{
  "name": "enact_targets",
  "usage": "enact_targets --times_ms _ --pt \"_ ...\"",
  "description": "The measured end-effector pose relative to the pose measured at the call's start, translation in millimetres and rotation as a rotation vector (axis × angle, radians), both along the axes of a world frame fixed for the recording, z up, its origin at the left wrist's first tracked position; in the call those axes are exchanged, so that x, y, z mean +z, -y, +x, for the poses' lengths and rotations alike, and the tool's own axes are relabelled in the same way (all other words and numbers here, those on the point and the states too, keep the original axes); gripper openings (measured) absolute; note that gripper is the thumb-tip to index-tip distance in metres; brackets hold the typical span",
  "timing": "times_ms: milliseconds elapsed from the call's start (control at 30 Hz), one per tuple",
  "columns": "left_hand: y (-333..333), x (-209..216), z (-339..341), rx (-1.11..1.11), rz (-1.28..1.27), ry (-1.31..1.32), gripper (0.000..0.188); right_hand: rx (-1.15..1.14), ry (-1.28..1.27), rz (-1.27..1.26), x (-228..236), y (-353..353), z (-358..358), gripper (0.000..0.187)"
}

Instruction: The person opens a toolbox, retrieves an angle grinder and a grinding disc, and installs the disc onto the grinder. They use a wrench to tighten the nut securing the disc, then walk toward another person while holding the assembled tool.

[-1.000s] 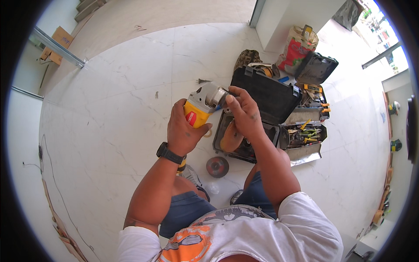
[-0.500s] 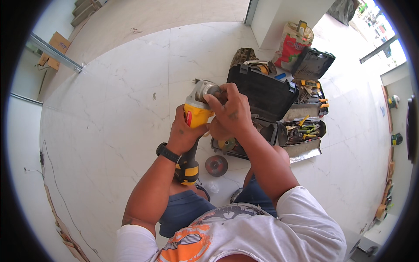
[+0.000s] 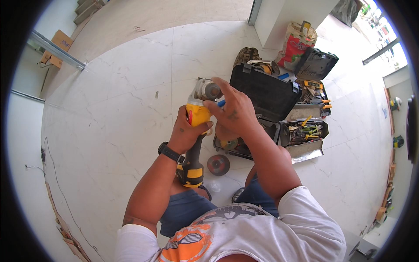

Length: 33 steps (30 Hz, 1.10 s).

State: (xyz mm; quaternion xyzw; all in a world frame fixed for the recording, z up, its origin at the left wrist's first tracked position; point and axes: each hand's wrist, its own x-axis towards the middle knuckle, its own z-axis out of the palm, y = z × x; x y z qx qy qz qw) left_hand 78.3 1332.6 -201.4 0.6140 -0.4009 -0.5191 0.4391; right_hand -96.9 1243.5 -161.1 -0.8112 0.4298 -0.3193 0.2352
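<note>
My left hand [image 3: 190, 130] is wrapped round the yellow and grey body of a cordless angle grinder [image 3: 198, 114]. Its black grip and yellow-and-black battery [image 3: 190, 174] point down toward my lap. No disc sits on the round metal spindle end [image 3: 211, 91]. Close beside that end is my right hand [image 3: 235, 109], thumb and forefinger apart. A slim blue thing [image 3: 221, 103] shows between them, its kind unclear. Under the same hand a brownish round shape [image 3: 224, 133] is partly hidden; I cannot tell whether the fingers hold it. A dark grinding disc [image 3: 218, 165] with a reddish centre lies on the floor.
An open black case [image 3: 264, 91] stands ahead to the right, with discs in its lower half. Beyond it are open toolboxes [image 3: 304, 133] full of hand tools and a red and white sack [image 3: 297, 46]. A cardboard box [image 3: 61, 41] stands far left, a cable [image 3: 56, 183] nearer.
My right thumb and forefinger have come away from the grinder's spindle end, which shows more fully. The blue thing has come into sight between them. My left hand keeps its hold.
</note>
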Motion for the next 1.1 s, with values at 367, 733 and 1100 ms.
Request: enact_targets --times_ms 367,733,1100 --pt "-2 14 -6 0.024 -0.094 0.177 0.080 -0.133 0.113 0.229 -7 -5 3 0.058" --pt "1 10 -4 0.071 -0.341 0.487 0.088 0.016 0.195 0.200 -5 -22 -8 0.058" --pt "4 19 -5 0.192 -0.483 0.695 0.082 0.141 0.006 0.068 18 -10 -6 0.058"
